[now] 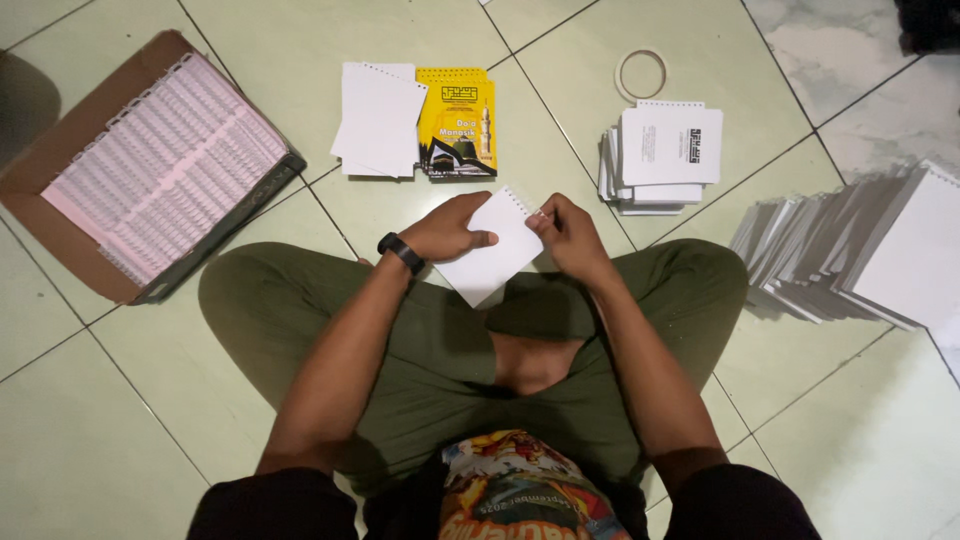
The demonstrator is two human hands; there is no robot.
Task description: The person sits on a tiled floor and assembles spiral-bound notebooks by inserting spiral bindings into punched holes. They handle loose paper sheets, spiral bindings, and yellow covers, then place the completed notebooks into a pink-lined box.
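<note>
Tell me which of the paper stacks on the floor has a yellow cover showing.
The stack straight ahead of the left hand: its yellow booklet lies partly under loose white sheets. The middle pile and the fanned row at right show only white and grey.

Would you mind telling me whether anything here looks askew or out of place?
The long row of white booklets at the right has toppled into a slanted fan rather than a squared stack. The white sheets beside the yellow booklet lie crooked.

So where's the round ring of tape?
The tape ring lies flat on the floor tiles at the top of the head view, right of centre, just above the small stack of white punched booklets.
</note>
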